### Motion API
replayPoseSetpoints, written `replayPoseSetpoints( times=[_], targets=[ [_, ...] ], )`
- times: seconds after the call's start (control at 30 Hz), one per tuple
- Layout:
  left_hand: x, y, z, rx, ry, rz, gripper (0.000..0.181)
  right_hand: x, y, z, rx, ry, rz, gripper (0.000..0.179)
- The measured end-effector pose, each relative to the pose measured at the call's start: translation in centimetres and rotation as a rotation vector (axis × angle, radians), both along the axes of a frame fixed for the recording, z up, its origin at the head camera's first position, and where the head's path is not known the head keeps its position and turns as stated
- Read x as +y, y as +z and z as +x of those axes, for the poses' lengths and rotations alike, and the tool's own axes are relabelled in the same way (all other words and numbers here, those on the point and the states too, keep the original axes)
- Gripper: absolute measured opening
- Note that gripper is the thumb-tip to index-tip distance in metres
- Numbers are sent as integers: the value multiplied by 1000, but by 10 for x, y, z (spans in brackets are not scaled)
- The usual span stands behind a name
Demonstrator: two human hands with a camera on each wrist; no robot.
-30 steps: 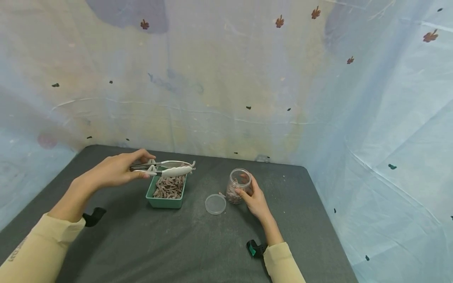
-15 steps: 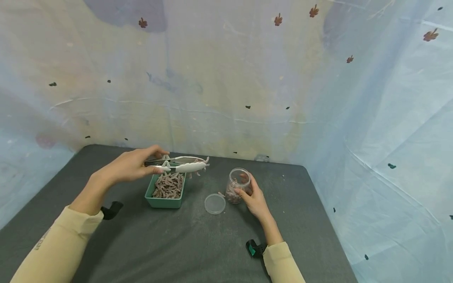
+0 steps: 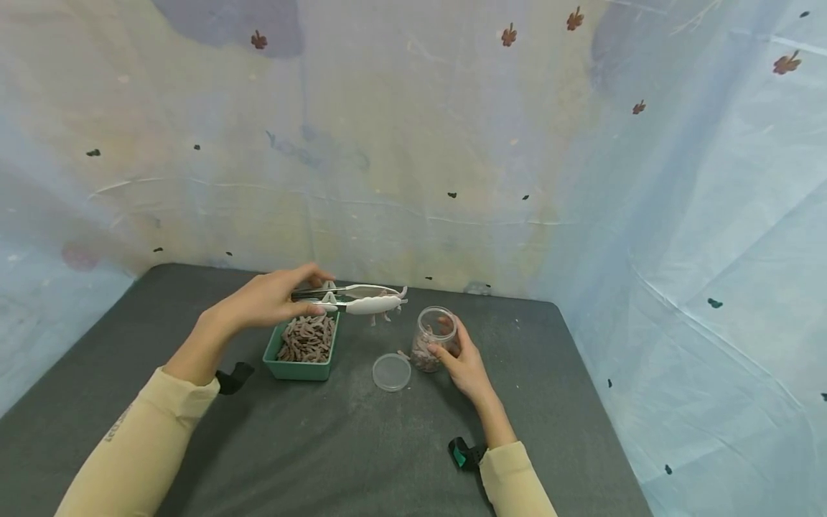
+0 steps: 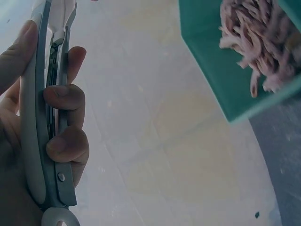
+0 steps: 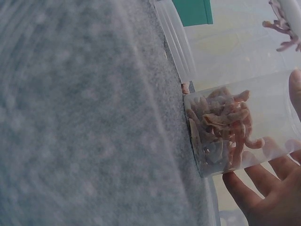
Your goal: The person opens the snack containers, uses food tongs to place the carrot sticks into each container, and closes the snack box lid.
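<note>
Strips, pinkish-grey, thin and curled, heap inside a clear jar

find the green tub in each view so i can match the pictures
Head: green tub left of centre.
Left wrist: green tub at upper right, cut by the frame.
Right wrist: green tub, partly shown, at top, right of centre.
Shared landmark: white-tipped tongs, in all three.

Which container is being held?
The clear jar, gripped by the right hand; the green box stands to its left, in neither hand.
</note>
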State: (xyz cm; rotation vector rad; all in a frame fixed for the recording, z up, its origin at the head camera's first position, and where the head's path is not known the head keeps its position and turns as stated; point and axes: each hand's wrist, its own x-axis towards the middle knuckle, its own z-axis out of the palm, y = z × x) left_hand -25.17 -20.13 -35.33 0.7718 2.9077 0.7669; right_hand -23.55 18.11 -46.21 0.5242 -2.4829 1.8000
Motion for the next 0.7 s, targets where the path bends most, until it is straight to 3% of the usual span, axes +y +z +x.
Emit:
replayPoseSetpoints(
  times=[0.53, 0.7],
  targets=[
    [39, 4, -15, -2, -89, 57, 53, 0, -2, -2, 2, 1, -16, 71],
    [54, 5, -19, -8, -116, 76, 53, 3, -22, -15, 2, 1, -22, 73]
  ],
)
